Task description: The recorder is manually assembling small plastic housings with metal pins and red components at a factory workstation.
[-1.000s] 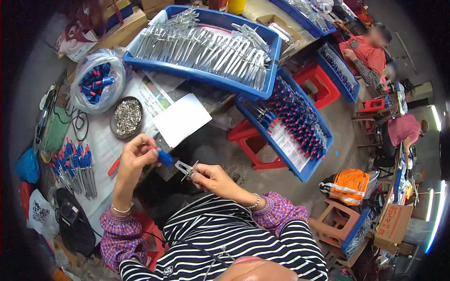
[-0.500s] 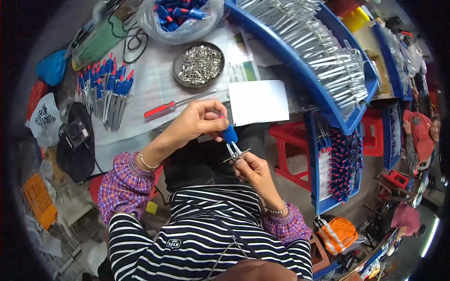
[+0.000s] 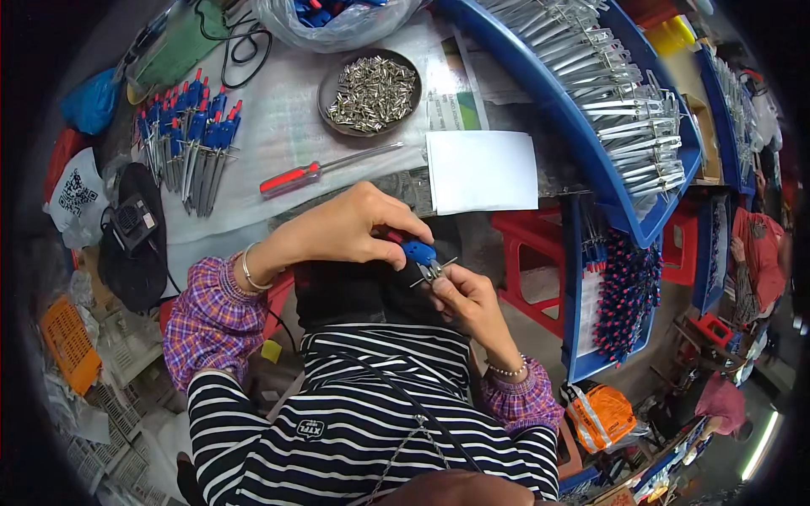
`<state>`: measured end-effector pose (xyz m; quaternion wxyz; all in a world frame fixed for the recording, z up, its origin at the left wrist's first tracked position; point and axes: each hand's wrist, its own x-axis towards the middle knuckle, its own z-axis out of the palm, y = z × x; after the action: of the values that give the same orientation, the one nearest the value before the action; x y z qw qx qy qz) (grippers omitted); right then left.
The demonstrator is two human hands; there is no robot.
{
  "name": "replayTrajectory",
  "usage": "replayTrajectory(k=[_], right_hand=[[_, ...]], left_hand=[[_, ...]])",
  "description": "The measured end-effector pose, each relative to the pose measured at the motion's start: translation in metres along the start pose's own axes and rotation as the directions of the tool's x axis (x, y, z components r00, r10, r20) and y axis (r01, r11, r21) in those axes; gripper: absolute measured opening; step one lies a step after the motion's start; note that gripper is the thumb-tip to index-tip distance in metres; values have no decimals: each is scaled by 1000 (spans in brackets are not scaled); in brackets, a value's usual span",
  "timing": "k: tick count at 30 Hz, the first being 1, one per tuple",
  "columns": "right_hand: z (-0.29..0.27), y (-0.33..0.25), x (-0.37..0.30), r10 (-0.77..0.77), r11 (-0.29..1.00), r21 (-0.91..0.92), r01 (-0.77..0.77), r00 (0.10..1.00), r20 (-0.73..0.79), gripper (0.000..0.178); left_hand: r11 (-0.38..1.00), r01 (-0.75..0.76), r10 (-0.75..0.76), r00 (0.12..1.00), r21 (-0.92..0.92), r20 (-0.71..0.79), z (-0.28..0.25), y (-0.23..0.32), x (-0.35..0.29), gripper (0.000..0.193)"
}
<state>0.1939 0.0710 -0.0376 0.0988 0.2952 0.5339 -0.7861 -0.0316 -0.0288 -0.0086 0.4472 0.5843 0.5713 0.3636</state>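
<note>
Over my lap, my left hand (image 3: 363, 223) pinches the top of a blue plastic compass head (image 3: 419, 252), its red tip partly covered by the fingers. Metal compass legs (image 3: 433, 271) meet the lower end of the head, with a thin crosswise pin poking out on both sides. My right hand (image 3: 467, 298) has thumb and fingers closed round these legs, hiding most of their length. How far the legs sit inside the head I cannot tell. Beyond the hands on the table lies a screwdriver (image 3: 291, 180) with a red and clear handle.
A round dish of small metal parts (image 3: 371, 93) stands behind a white paper sheet (image 3: 483, 173). Compasses (image 3: 198, 139) with blue heads lie in a pile at left. A large blue tray (image 3: 582, 139) holds metal legs; a lower blue tray (image 3: 582, 295) holds more compasses beside a red stool (image 3: 531, 261).
The compass head has tipped and come closer to my right hand, and less of the legs shows. My left hand has shifted right and curls over the head. The whole view has moved slightly.
</note>
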Motion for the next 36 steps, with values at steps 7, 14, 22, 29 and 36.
replayTrajectory(k=[7,14,22,29,36], right_hand=[[-5,1,2,15,1000,15,-16,996,84,20],[-5,-3,3,47,999,15,-49,990,134,21],[-1,0,4,109,984,123,-127,983,145,21],[-3,0,4,106,994,17,-109,985,133,20],[-4,-9,4,77,996,31,-80,993,88,19]], left_hand=[[984,-133,137,990,122,-25,16,-6,-9,35],[996,-80,82,994,34,-66,26,-8,-11,33],[999,0,4,996,41,-90,30,-11,-11,32],[1000,3,-3,998,-5,-68,33,-15,-11,31],[998,-49,59,967,50,-246,41,-18,-11,31]])
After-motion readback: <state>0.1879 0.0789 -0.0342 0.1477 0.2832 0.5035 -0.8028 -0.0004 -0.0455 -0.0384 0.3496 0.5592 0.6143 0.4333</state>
